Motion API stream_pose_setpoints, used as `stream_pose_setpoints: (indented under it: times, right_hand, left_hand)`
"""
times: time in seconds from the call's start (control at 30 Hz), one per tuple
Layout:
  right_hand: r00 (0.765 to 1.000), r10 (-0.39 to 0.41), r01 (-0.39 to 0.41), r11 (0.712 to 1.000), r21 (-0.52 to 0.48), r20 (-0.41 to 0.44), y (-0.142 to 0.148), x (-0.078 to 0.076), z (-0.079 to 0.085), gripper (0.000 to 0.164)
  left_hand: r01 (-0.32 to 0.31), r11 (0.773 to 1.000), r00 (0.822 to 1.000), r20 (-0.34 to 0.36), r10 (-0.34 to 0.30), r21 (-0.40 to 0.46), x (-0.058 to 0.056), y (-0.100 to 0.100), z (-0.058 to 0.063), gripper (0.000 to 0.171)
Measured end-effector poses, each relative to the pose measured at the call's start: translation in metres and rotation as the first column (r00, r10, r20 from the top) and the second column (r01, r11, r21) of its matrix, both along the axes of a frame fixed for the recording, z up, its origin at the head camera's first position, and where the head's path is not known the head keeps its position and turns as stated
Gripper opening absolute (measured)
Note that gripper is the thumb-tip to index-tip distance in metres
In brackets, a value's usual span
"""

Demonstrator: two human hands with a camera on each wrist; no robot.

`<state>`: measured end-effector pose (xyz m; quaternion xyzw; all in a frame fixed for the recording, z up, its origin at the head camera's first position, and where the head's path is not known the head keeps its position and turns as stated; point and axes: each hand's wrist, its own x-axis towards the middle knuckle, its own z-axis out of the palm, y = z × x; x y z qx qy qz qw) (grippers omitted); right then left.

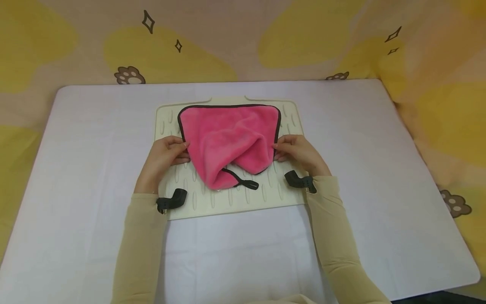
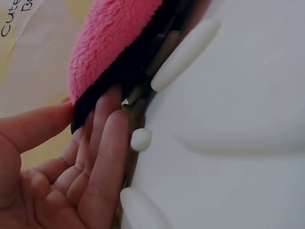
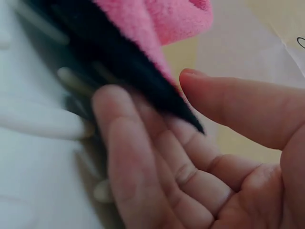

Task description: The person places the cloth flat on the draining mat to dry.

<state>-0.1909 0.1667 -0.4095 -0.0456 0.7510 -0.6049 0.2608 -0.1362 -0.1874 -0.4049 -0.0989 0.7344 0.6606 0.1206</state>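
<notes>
A pink plush towel point(image 1: 231, 131) with black edging lies bunched on a cream ribbed mat point(image 1: 235, 202). Its far edge is spread straight, while the near part is folded over itself, with a black hanging loop point(image 1: 248, 184) at the bottom. At the left side edge, my left hand point(image 1: 167, 154) pinches the towel between thumb and fingers. My right hand point(image 1: 298, 152) pinches the opposite edge, thumb on top. Both wrist views show the fingers under the dark underside of the towel, close over the raised ribs point(image 2: 186, 55) of the mat.
The mat sits on a white-covered table point(image 1: 379, 190). Behind and to the sides hangs a yellow and beige patterned cloth point(image 1: 243, 38). Each wrist wears a black camera mount point(image 1: 172, 200) just above the mat's near part.
</notes>
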Motion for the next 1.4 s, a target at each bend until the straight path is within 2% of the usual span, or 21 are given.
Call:
stream_pose_setpoints:
  times: [0.2, 0.37, 0.67, 0.8, 0.9, 0.93, 1.0, 1.1, 1.17, 1.27, 1.4]
  right_hand:
    - [0.999, -0.022, 0.022, 1.0, -0.015, -0.028, 0.001, -0.002, -0.005, 0.014]
    - [0.994, -0.102, 0.099, 0.991, -0.093, -0.033, 0.005, -0.002, -0.005, 0.011]
    - [0.964, -0.266, 0.26, 0.947, -0.189, -0.006, 0.01, -0.006, -0.006, 0.009]
    - [0.948, -0.318, 0.311, 0.917, -0.252, 0.013, 0.01, -0.005, -0.006, 0.008]
    - [0.943, -0.331, 0.326, 0.899, -0.292, 0.032, 0.011, -0.005, -0.006, 0.009]
    - [0.945, -0.324, 0.32, 0.899, -0.298, 0.039, 0.012, -0.005, -0.006, 0.01]
    - [0.961, -0.274, 0.275, 0.918, -0.286, 0.043, 0.013, -0.005, -0.006, 0.009]
    - [0.991, -0.132, 0.131, 0.968, -0.212, 0.011, 0.018, -0.005, -0.005, 0.012]
    - [1.0, -0.026, 0.024, 0.988, -0.155, -0.014, 0.021, -0.005, -0.004, 0.017]
    - [0.992, 0.125, -0.127, 0.989, -0.078, -0.033, 0.025, -0.004, -0.002, 0.028]
    - [0.971, 0.239, -0.24, 0.971, -0.022, -0.028, 0.024, -0.004, -0.001, 0.04]
  left_hand:
    - [-0.076, 0.997, 0.996, -0.04, 0.076, -0.018, -0.002, -0.003, -0.003, 0.018]
    - [-0.109, 0.994, 0.993, -0.054, 0.109, -0.008, -0.002, -0.003, -0.003, 0.017]
    - [-0.171, 0.984, 0.982, -0.074, 0.174, 0.045, -0.003, -0.003, -0.003, 0.014]
    - [-0.186, 0.982, 0.979, -0.086, 0.187, 0.017, -0.002, -0.003, -0.003, 0.013]
    - [-0.173, 0.984, 0.982, -0.082, 0.169, -0.039, -0.002, -0.003, -0.003, 0.019]
    - [-0.157, 0.986, 0.986, -0.073, 0.153, -0.057, -0.001, -0.004, -0.003, 0.023]
    - [-0.108, 0.988, 0.994, -0.048, 0.103, -0.111, 0.0, -0.006, -0.001, 0.03]
    - [-0.001, 0.987, 1.0, 0.009, 0.002, -0.159, 0.002, -0.012, 0.002, 0.037]
    - [0.078, 0.982, 0.997, 0.037, -0.072, -0.171, 0.004, -0.016, 0.004, 0.039]
    - [0.187, 0.972, 0.982, 0.064, -0.18, -0.141, 0.005, -0.022, 0.005, 0.038]
    - [0.297, 0.944, 0.955, 0.073, -0.289, -0.142, 0.006, -0.025, 0.005, 0.034]
